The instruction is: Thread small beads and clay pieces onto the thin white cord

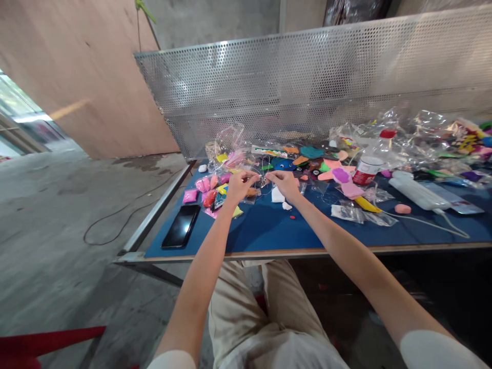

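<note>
Both my hands reach out over a blue table (269, 230). My left hand (239, 185) and my right hand (285, 183) are pinched closed on the two ends of a small clear plastic bag (263, 180) held between them just above the table. Small packets of pink, yellow and orange clay (209, 190) lie under and left of my left hand. A white lump of clay (277, 195) sits just below my right hand, with a smaller white bit and a tiny red bit nearer to me.
A black phone (181, 226) lies near the table's left edge. A red-and-white can (366, 170), a white power strip (417, 193) with cable, clay shapes and crumpled clear bags crowd the back and right. A perforated metal screen (307, 82) stands behind the table.
</note>
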Tool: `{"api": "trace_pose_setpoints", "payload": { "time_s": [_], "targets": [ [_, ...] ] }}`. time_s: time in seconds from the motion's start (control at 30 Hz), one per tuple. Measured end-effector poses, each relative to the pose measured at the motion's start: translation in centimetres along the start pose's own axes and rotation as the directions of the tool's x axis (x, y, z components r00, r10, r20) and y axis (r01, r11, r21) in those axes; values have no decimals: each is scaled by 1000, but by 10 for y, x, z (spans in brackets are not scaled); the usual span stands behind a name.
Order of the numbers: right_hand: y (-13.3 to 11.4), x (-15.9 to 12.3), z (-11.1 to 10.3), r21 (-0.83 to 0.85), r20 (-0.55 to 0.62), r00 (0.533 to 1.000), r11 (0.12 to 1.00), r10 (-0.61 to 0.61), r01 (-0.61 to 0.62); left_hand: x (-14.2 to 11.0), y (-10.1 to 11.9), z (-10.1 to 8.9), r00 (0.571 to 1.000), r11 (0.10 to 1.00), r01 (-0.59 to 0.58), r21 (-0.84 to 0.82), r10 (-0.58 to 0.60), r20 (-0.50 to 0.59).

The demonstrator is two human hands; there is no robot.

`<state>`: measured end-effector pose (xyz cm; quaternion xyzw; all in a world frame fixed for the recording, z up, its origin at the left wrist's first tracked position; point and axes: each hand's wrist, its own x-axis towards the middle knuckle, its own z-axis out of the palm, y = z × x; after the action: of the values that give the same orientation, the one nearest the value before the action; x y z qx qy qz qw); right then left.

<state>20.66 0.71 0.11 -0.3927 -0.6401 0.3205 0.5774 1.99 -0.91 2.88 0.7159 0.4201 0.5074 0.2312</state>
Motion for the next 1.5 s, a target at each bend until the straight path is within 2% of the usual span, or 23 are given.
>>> {"api": "trace_pose_setpoints", "payload": {
  "time_s": [0.1, 0.17, 0.27, 0.47, 0.63, 0.87, 1.07, 1.23, 1.33, 1.5],
  "targets": [
    [-6, -3, 0, -47, -49, 997, 998, -52, 50, 0, 0, 0, 999, 997, 37, -63, -37, 5],
    [-10, -4, -2, -78, -62, 994, 994, -86, 81, 0, 0, 1, 995, 991, 78, -106, -72, 66],
    [-14, -5, -3, -106, -9, 994, 989, -105, 103, -1, 0, 0, 980, 981, 134, -143, -110, 164],
    [-21, -8, -4, -103, 86, 989, 986, -124, 132, -1, 3, -2, 984, 977, 131, -167, -107, 142],
    [-25, -8, -5, -90, 112, 989, 990, -96, 106, 1, 4, -9, 962, 967, 173, -188, -125, 242],
    [-23, -8, -3, -77, 173, 980, 991, -95, 110, 4, 6, -17, 981, 979, 129, -160, -102, 163],
    [-24, -6, -6, -53, 235, 967, 992, -97, 113, 0, 9, -7, 999, 997, 33, -66, -30, 42],
    [-26, -7, -7, -46, 222, 968, 990, -119, 132, -2, 9, -1, 999, 1000, 6, -1, -6, -53],
    [-25, -7, -6, -67, 218, 971, 991, -102, 119, -2, 9, -2, 999, 1000, -8, 22, 9, -53],
    [-24, -7, -4, -39, 185, 979, 995, -81, 90, -1, 9, -3, 1000, 997, -5, -74, 7, 26]
  ]
}}
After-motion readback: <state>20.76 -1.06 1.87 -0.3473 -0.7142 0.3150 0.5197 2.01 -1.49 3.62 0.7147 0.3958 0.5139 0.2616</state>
